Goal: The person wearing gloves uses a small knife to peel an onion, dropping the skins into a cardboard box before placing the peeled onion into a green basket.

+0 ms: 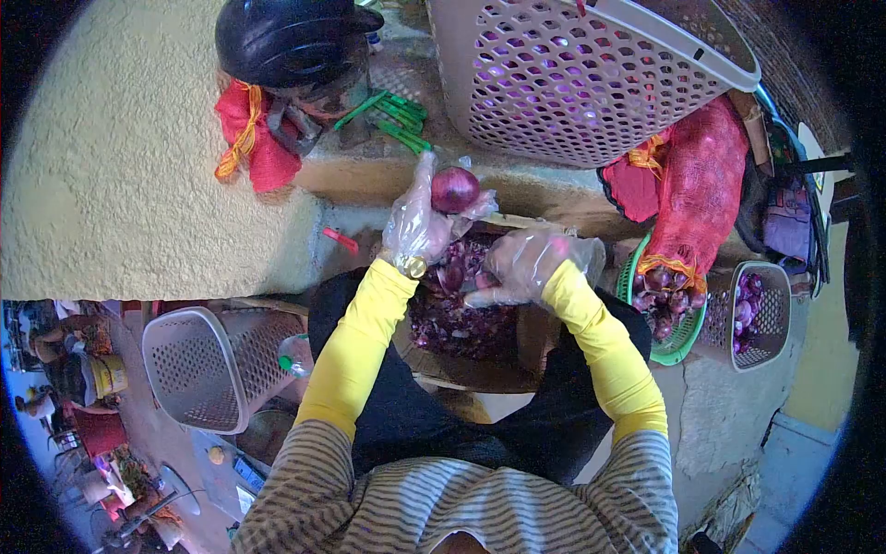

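Onion (455, 189), upper centre of the frame, sits gripped in the left hand (417, 223), best kept steady. The right hand (526, 265) curls; around what, I can't tell.

Loose, clear plastic gloves (585, 251) cover the left hand (417, 226) and right hand (526, 266). A round, gold-coloured watch (415, 268) edges the left glove. Bright yellow sleeves (355, 346) meet, nearer, a grey shirt (461, 503) with dark stripes; the trousers (406, 427) are dark.
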A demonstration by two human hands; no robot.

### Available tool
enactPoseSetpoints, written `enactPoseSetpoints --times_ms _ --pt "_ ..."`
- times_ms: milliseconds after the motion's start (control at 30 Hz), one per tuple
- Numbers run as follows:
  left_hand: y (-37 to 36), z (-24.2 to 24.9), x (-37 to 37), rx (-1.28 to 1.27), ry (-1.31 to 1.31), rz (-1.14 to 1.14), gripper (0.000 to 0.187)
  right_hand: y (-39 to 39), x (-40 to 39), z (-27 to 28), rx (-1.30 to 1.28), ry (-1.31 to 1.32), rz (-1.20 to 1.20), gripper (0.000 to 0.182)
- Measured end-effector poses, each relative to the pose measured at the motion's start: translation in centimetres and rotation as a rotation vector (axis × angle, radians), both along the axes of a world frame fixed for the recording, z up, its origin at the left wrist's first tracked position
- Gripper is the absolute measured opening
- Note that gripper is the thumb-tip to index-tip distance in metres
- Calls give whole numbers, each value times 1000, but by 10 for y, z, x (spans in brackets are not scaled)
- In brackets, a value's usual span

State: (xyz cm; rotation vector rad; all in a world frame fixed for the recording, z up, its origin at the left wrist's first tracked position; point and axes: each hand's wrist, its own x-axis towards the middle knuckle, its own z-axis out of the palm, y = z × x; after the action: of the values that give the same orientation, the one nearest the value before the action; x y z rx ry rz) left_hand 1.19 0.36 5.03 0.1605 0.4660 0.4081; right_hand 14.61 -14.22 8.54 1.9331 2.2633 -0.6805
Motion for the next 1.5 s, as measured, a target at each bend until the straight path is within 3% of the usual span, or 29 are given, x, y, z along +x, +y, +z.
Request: enactPoseSetpoints --times_ms 200,300,433,533,600,633,700,733,800,833,900,933,1000,1033,1100,1167,1233,1300,1333,1367,1433,1467,1500 --pt "6 -12 7 173 68 -33 71 -4 -20 -16 -11 -122 -13 76" --pt "4 -15 11 -14 37 70 69 -4 -15 -16 5 -112 4 74" --pt "-1 -2 5 -1 86 70 65 -2 -5 -7 2 -143 33 71" --pt "3 -24 3 127 67 4 63 2 3 -10 -21 -34 -3 70" --pt "6 -47 4 564 104 75 62 6 7 6 -48 7 -87 65" --pt "4 -37 5 565 104 75 62 6 10 6 -47 7 -87 65" --pt "-1 -8 5 234 -5 79 66 2 19 7 194 218 -180 65" --pt "-1 -16 2 233 -5 78 66 0 18 18 223 226 -254 62" --pt "2 -38 -6 1330 466 -81 74 -1 25 15 248 299 -304 60" --pt "0 -37 -2 1330 466 -81 74 -2 28 14 273 373 -351 59" --pt "-3 -34 7 292 40 78 74 -3 27 16 272 469 -385 57" --pt "-5 -27 6 293 39 77 74 -3 27 11 285 500 -483 59" --pt "-9 -12 -2 561 102 1 95 -1 30 0 330 508 -608 57" --pt "-6 -20 -3 563 99 0 95 0 30 -3 332 507 -608 57" --pt "0 -44 -4 1727 911 -149 102 3 33 -9 387 588 -755 55" --pt "-3 -31 -4 1714 952 -169 102 6 37 -25 418 643 -771 50" --pt "-4 -33 -4 1701 992 -190 102 5 38 -29 236 853 -838 47" --pt "0 -53 -1 1658 803 14 111 1 34 -25 243 905 -787 39" --pt "-2 -45 -1 1660 799 18 111 0 33 -26 186 1055 -818 33" --pt "-6 -30 -2 1665 804 11 105 0 31 -25 126 1206 -846 27" --pt "-11 -5 -2 1673 816 0 96 0 33 -19 77 1192 -879 27" --pt "-13 -5 2 1607 779 -19 58 0 35 -22 71 1201 -912 28" --pt "-11 -10 5 1610 776 -15 58 1 37 -26 66 1210 -947 29"
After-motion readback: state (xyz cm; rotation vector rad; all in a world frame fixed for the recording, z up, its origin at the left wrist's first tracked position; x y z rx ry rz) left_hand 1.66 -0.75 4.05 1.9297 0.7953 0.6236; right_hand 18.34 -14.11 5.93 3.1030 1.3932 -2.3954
